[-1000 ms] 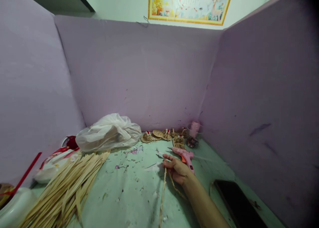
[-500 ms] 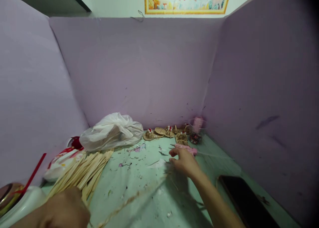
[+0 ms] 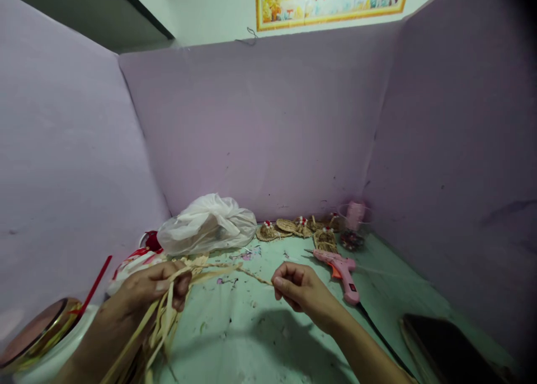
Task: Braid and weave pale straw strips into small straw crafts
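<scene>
A thin braided straw cord (image 3: 254, 276) stretches above the table between my hands. My left hand (image 3: 157, 286) is closed around its wider end, where loose pale straw strips (image 3: 161, 336) hang down past the wrist. Thumb and fingers of my right hand (image 3: 296, 288) pinch the cord's narrow end. Just right of that hand, a pink hot glue gun (image 3: 344, 269) lies on its side with a black cable. Behind my left hand, more flat straw strips (image 3: 197, 259) are partly hidden.
Small woven straw slippers (image 3: 268, 233) with red and white beads line the back. A white plastic bag (image 3: 207, 224) sits at back left, and a clear cup (image 3: 356, 219) with pink contents at back right. A dark phone (image 3: 448, 347) lies front right; purple walls enclose the table.
My right hand has left the glue gun's side and now pinches the cord's end. My left hand has come up and forward with the cord and strips. The view has shifted slightly.
</scene>
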Demonstrator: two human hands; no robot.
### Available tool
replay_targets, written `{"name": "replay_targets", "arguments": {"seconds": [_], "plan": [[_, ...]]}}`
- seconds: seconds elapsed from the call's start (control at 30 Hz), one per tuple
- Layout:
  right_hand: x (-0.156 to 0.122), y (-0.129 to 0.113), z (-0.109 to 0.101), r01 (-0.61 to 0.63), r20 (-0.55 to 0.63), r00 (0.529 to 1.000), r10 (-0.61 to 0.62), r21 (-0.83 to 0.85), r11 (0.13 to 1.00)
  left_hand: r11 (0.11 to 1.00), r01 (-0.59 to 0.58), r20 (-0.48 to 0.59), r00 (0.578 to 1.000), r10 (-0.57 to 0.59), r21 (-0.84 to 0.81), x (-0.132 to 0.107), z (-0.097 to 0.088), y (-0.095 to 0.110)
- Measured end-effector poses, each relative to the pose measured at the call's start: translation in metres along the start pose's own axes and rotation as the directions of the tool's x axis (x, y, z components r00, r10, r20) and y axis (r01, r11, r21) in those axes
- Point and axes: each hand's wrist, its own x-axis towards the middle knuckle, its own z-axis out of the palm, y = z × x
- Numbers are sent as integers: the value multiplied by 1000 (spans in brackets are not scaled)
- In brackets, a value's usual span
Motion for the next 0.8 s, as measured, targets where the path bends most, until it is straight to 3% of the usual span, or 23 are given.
{"name": "replay_targets", "arguments": {"seconds": [0.07,0.13,0.2,0.3,0.37,0.43,0.57,0.67,0.73,0.8], "plan": [[4,2,7,-31,-124,992,28,-20,999,988,-87,77,994,78,127,-2,10,4],[5,2,17,-70,-231,971,58,-47,996,896,-234,141,971,194,376,-7,27,4],[4,1,25,-79,-294,955,41,-117,990,713,-390,304,918,254,582,-14,49,-1],[-3,-5,33,16,-230,969,-92,-314,949,435,-577,566,807,171,692,-20,82,-18],[-9,-8,37,70,-116,985,-128,-413,908,331,-633,621,768,157,700,-19,96,-33],[-12,-8,39,51,-91,990,-103,-455,889,280,-664,634,747,199,694,-17,105,-45],[-9,-4,36,-2,-304,941,-151,-449,894,175,-728,648,675,352,663,-15,111,-61],[-5,0,29,4,-383,902,-200,-456,890,86,-762,654,603,458,642,-15,114,-70],[-3,1,27,20,-396,887,-237,-479,878,83,-752,657,619,429,654,-15,115,-74],[-2,1,26,43,-387,881,-272,-506,862,139,-694,636,709,305,707,-16,114,-74]]}}
